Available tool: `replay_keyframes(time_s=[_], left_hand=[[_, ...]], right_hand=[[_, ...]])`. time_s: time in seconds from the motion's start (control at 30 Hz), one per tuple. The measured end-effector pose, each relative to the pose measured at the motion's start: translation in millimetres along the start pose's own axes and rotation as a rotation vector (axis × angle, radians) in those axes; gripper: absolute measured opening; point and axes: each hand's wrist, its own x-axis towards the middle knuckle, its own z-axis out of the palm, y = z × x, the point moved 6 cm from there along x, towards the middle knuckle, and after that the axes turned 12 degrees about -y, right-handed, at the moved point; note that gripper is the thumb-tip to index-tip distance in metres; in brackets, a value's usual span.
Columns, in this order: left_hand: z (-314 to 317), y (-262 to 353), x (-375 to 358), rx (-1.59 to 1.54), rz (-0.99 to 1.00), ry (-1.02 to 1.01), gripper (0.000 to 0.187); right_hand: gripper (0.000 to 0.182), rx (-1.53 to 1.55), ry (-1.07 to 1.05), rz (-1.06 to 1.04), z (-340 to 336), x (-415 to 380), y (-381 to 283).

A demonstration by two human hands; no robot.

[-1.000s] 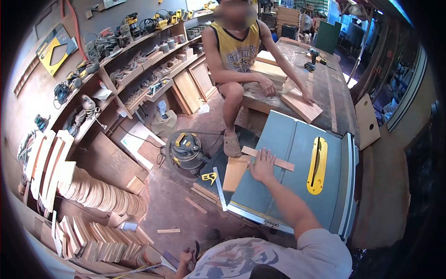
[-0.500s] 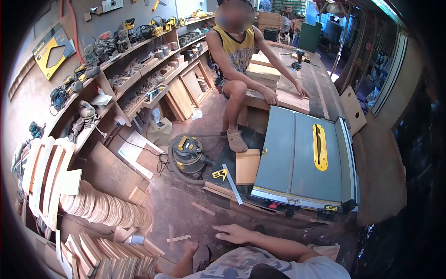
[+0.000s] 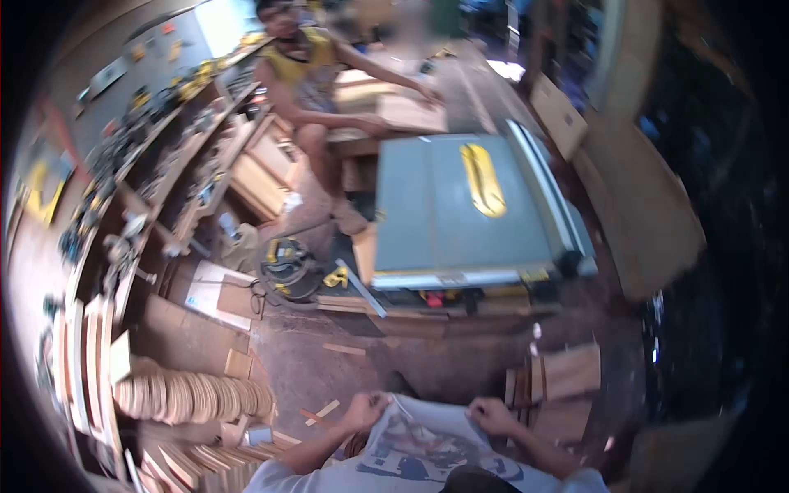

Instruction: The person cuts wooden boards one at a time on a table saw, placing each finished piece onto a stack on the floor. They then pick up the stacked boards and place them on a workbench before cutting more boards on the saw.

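Note:
My left hand (image 3: 367, 410) is closed on the left edge of the grey printed shirt (image 3: 436, 448), pulling it out in front of my body. On the other side of the cloth, my right hand (image 3: 493, 416) pinches the shirt too. The fabric is stretched between both hands. Ahead of them stands a table saw (image 3: 444, 214) with a yellow insert (image 3: 482, 181). A co-worker (image 3: 304, 82) in a yellow top sits beyond the saw, with hands at a wooden board (image 3: 407, 113).
A vacuum (image 3: 289, 267) and a combination square (image 3: 360, 287) lie left of the saw. Stacked round wood pieces (image 3: 193, 396) and boards (image 3: 205, 464) are at lower left. Shelves of tools line the left wall. More boards (image 3: 567, 374) are at right.
My hands have moved from being apart and empty-looking to gripping the shirt and stretching it. The view has turned, so the saw and co-worker appear farther left and higher.

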Motion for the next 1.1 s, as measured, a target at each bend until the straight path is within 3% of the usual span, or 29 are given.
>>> replay_keyframes(time_s=[0.03, 0.1, 0.13, 0.2, 0.27, 0.3, 0.33, 0.4, 0.43, 0.47, 0.5, 0.57, 0.63, 0.7, 0.77, 0.8, 0.87, 0.9, 0.97, 1.03, 1.07, 1.1], left_hand=[[14, 7, 6, -0.075, -0.109, -0.015, 0.028], [54, 1, 8, -0.077, -0.079, -0.259, 0.027], [76, -6, 2, -0.1, -0.096, -0.388, 0.026], [88, 14, -14, 0.339, 0.026, -0.319, 0.023], [-18, -158, 35, 0.628, 0.214, -0.187, 0.026], [-93, -248, 50, 0.689, -0.001, 0.092, 0.023], [-85, -179, 21, 1.076, -0.193, 0.146, 0.028], [-102, -152, -7, 1.152, -0.203, 0.106, 0.047], [-95, -133, -13, 1.063, -0.173, 0.124, 0.052], [-69, -92, -17, 0.974, -0.147, 0.142, 0.056], [-38, -57, -12, 0.811, -0.248, 0.053, 0.064], [9, -8, 2, 0.696, -0.077, -0.135, 0.068], [70, 81, -7, 0.363, 0.02, -0.228, 0.056], [129, 163, -37, 0.068, 0.3, -0.383, 0.081], [182, 159, -71, 0.095, 0.209, -0.702, 0.079], [194, 148, -82, 0.178, 0.212, -0.803, 0.077], [178, 67, -65, 0.671, 0.387, -0.747, 0.07], [127, -13, -25, 1.098, 0.025, -0.654, 0.07], [46, -54, 14, 1.426, -0.299, -0.423, 0.071], [25, -11, 35, 1.253, -0.135, -0.213, 0.072], [16, 8, 25, 1.153, -0.082, -0.123, 0.073], [7, 31, 20, 1.057, -0.025, -0.033, 0.074]], right_hand=[[0.019, 0.04, 0.037, 0.006, -1, -11, -6], [0.017, 0.021, -0.015, -0.138, 17, -32, -2], [0.018, 0.093, -0.103, -0.104, 27, -47, 0], [0.018, 0.268, -0.034, -0.361, 37, -75, 36], [0.02, 0.247, 0.324, 0.12, 40, -120, 153], [0.022, -0.074, 0.287, 0.682, 42, -149, 213], [0.026, -0.13, 0.239, 1.014, 44, -192, 247], [0.031, -0.114, 0.444, 0.892, 51, -251, 284], [0.033, 0.042, 0.361, 0.881, 51, -266, 285], [0.034, 0.105, 0.342, 0.835, 43, -274, 274], [0.036, 0.17, 0.323, 0.791, 35, -281, 261], [0.036, 0.105, 0.406, 0.636, 11, -275, 227], [0.042, 0.446, 0.487, 0.347, -24, -260, 165], [0.05, 0.737, 0.469, -0.021, -51, -247, 54], [0.056, 0.508, 0.071, -0.566, -32, -229, -43], [0.055, 0.425, 0.09, -0.476, -11, -228, -37], [0.052, 0.231, 0.127, -0.322, 44, -210, 3], [0.045, -0.125, 0.295, -0.064, 67, -217, 69], [0.042, -0.396, -0.116, 0.58, 69, -244, 157], [0.048, -0.169, 0.037, 0.975, 51, -283, 185], [0.05, -0.13, 0.005, 1.066, 48, -290, 190], [0.054, 0.001, 0.027, 1.02, 35, -275, 177]])
